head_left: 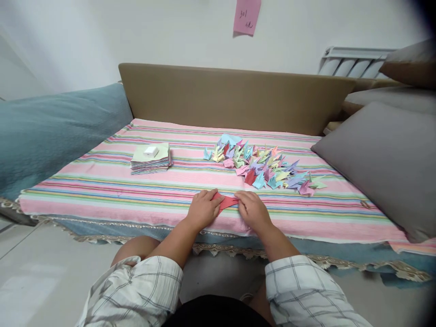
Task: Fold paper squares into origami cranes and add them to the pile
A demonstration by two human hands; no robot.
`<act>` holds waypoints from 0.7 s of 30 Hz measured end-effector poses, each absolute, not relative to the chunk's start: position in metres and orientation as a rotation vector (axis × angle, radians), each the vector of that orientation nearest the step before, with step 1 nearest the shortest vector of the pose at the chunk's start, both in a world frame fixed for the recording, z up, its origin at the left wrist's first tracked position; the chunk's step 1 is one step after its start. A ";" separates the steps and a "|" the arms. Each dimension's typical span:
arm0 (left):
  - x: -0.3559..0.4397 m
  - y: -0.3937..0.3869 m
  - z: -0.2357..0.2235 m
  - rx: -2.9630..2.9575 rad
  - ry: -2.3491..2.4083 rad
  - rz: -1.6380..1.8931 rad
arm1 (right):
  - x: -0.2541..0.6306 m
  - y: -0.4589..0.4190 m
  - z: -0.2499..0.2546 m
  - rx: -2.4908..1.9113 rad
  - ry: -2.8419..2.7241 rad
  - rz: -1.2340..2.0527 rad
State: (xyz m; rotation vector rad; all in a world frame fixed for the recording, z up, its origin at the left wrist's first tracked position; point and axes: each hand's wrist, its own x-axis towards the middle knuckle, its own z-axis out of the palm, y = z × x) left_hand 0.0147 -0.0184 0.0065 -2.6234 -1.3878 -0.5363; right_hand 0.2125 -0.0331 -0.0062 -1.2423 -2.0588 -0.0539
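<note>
A folded piece of red origami paper (227, 201) lies on the striped cloth at the front of the sofa seat, between my two hands. My left hand (204, 208) presses on its left part, fingers bent over it. Its narrow right end is pinched by the fingers of my right hand (252, 210). Parts of the paper are hidden under the fingers. Just beyond my hands spreads a pile of folded paper cranes (260, 164) in many colours.
A stack of square paper sheets (151, 164) stands at the left, with a small white box (151, 151) on top. Grey cushions (384, 159) fill the right side. The brown backrest (231, 97) closes off the rear, and a blue armrest (64, 131) bounds the left.
</note>
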 end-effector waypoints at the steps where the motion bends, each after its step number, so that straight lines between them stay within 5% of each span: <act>1: 0.014 -0.018 0.006 -2.627 -1.391 -0.554 | 0.206 -0.034 -0.006 -1.153 -2.137 -0.055; 10: 0.002 -0.010 0.011 -2.739 -1.561 -0.886 | 0.180 -0.032 -0.019 -1.162 -2.230 0.046; 21: 0.001 -0.013 0.022 -2.601 -1.965 -0.754 | 0.176 -0.027 -0.015 -1.238 -2.234 0.002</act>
